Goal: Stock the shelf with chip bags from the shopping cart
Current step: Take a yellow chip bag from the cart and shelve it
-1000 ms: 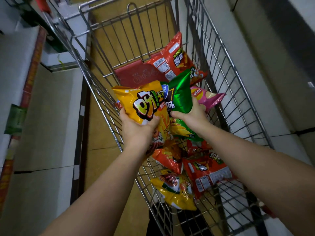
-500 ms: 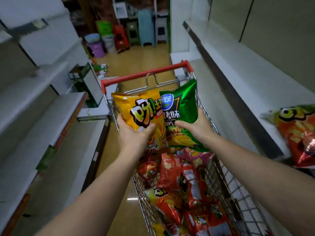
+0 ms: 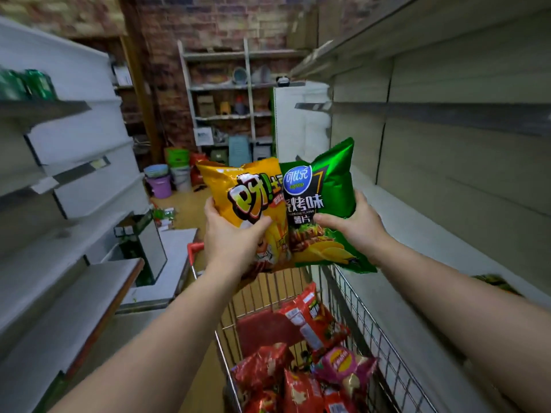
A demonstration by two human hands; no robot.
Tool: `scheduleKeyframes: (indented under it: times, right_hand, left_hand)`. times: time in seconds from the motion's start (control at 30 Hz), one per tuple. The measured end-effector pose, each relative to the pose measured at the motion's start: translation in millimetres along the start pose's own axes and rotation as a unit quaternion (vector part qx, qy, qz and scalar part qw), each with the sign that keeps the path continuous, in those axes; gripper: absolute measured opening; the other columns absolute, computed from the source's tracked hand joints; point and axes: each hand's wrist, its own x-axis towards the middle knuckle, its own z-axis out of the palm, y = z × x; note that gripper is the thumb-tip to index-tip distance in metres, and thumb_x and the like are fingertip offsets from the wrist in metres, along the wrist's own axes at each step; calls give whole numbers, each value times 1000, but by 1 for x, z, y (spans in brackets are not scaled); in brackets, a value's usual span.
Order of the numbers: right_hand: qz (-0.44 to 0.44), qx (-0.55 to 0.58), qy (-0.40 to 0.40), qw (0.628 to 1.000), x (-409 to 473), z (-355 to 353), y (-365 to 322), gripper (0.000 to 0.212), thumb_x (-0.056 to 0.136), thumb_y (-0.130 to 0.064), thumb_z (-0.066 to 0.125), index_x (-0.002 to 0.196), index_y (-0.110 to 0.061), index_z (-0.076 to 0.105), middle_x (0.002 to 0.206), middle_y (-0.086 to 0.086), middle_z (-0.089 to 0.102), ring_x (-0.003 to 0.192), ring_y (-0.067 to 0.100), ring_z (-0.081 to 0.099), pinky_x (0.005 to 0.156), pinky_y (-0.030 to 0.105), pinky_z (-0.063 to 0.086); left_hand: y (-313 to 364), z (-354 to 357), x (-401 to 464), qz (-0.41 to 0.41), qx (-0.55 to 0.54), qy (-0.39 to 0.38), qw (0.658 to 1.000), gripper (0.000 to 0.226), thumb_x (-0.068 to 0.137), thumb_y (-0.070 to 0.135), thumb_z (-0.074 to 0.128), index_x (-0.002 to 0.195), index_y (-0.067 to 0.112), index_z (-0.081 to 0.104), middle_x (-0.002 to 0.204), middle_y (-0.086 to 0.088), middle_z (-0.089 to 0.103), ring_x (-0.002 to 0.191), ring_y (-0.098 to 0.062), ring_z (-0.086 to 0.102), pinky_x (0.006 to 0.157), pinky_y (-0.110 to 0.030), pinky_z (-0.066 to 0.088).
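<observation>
Left hand [image 3: 231, 236] grips yellow chip bag [image 3: 253, 204], right hand [image 3: 356, 226] grips green chip bag [image 3: 326, 201] — bags side by side, touching, above shopping cart [image 3: 366, 320].

A brick wall [image 3: 214, 22] stands at the back. A metal rack [image 3: 219, 93] leans on it. Plastic buckets [image 3: 162, 181] sit on the tan floor [image 3: 182, 210].

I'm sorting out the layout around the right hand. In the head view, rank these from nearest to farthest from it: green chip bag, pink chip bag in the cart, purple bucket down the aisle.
1. Green chip bag: gripped in the right hand itself.
2. Pink chip bag: below the hand, lying in the cart.
3. Purple bucket: on the floor, far down the aisle, to the left.
</observation>
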Motion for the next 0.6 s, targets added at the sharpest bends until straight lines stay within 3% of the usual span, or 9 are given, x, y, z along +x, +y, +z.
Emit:
scheduleKeyframes:
  times: [0.3,0.47,0.6]
  right_hand:
    - [-32,-7,132,991,-14,-2,-79,83,66,-28,83,136,-20,40,123,3,58,113,24,55,100,45,43]
    - [-42,-44,196,979,-43,-30,-117,82,68,-23,82,137,-18,39,116,-3,54,105,14,51,91,28,41]
    - [-39,-76,249,965,-76,-66,-142,81,69,-27,82,137,-18,40,119,-1,56,107,17,54,94,33,43]
  left_hand:
    - [59,-50,43,95,-46,-94,990,93,77,29,78,149,19,19,142,-4,45,131,-25,42,107,-40,34]
    - [91,-51,44,122,-99,-163,974,90,76,25,79,146,21,22,134,-2,49,119,-19,47,101,-39,37]
    - [121,-42,25,135,-143,-212,957,85,77,22,78,143,20,26,120,3,50,110,-15,48,95,-34,38]
